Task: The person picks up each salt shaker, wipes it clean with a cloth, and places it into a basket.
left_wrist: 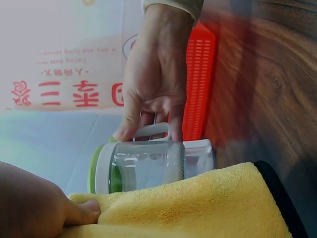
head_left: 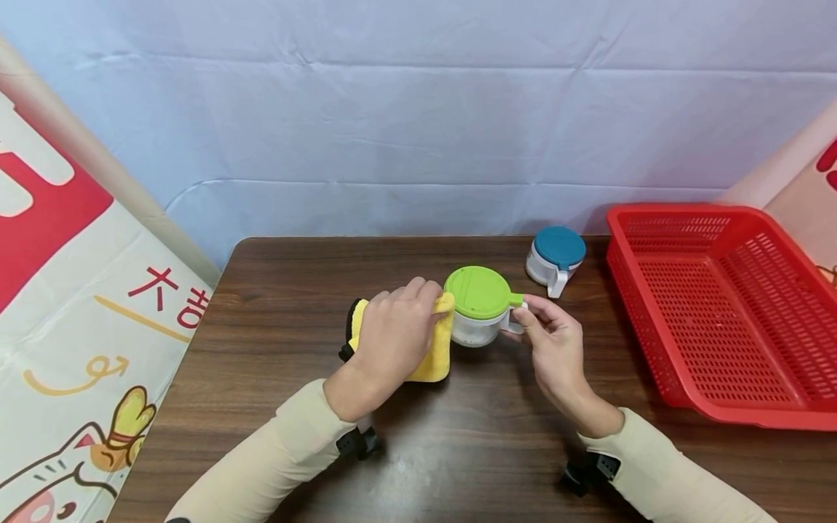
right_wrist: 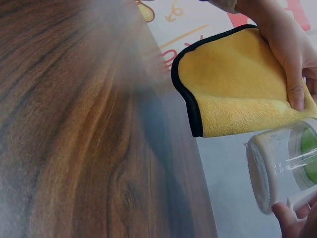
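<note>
My right hand pinches the white handle of a clear jar with a green lid. The jar is held over the table, and its see-through body shows in both wrist views. A yellow cloth with a black edge is gripped in my left hand, thumb pressed on it. The cloth meets the jar's left side, folded up against it. Part of the cloth is hidden under the left hand in the head view.
Behind the right hand stands a second jar with a blue lid, its handle towards the front. A red plastic basket fills the table's right side. The dark wooden table ends at a pale cloth backdrop. A printed sheet hangs at the left.
</note>
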Tool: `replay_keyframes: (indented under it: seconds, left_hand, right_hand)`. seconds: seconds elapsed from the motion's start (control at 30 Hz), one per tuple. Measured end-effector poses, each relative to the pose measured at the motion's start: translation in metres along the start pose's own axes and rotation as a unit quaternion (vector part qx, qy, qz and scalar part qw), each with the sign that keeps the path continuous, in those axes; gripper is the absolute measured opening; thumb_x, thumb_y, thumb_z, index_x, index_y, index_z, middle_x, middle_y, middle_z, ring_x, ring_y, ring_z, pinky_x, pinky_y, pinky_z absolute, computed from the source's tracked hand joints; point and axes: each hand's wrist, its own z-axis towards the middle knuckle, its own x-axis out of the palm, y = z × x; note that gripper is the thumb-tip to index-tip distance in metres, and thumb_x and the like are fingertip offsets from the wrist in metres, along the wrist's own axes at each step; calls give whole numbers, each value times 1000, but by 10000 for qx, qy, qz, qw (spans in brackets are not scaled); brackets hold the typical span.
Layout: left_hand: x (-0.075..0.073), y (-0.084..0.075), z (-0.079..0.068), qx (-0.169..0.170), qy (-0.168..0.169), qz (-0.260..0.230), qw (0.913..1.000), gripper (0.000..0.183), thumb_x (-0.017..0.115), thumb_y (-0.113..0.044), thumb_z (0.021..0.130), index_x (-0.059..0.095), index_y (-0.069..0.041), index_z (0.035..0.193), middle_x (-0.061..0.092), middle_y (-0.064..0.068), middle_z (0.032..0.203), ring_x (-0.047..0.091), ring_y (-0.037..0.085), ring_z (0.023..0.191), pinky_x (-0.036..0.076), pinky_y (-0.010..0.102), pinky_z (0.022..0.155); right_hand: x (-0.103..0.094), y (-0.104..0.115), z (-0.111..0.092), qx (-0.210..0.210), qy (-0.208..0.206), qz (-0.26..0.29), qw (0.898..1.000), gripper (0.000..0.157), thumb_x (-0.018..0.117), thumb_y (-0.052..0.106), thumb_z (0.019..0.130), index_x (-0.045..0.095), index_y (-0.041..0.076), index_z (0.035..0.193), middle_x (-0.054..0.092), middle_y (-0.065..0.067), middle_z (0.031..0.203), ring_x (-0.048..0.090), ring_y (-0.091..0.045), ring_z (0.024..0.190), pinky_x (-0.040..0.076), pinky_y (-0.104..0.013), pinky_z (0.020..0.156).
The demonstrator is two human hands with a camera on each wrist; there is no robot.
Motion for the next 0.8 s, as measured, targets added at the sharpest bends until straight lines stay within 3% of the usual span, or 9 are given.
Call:
replay_keyframes:
  seconds: [0.3, 0.6, 0.8]
  left_hand:
    - [0, 6, 5, -63, 110, -33, 9999, 27, 90, -17, 77, 73, -9, 97, 68, 1, 85, 67, 18, 66, 44, 30, 50]
    - [2, 10, 8, -99, 21, -83, 9999, 23, 88, -12, 78, 74, -9, 96, 69, 1, 85, 66, 18, 65, 43, 29, 50]
    - [5, 13, 8, -61, -41, -267, 9996, 16, 83, -7, 82, 73, -9, 94, 72, 2, 79, 63, 19, 61, 42, 29, 50]
  right_hand:
    - [0, 1, 0, 31, 53, 72, 10000, 23, 63, -11, 95, 73, 3, 110, 75, 0, 97, 71, -11, 84, 61, -32, 71]
    - [-1, 2, -2, 3, 152, 51, 9999, 20, 63, -9, 95, 71, -4, 112, 75, -1, 96, 70, -10, 83, 61, -31, 71]
    - [-1, 2, -3, 16, 159, 75, 9998, 20, 63, -9, 95, 72, -1, 111, 75, -1, 95, 70, -10, 83, 61, -32, 70]
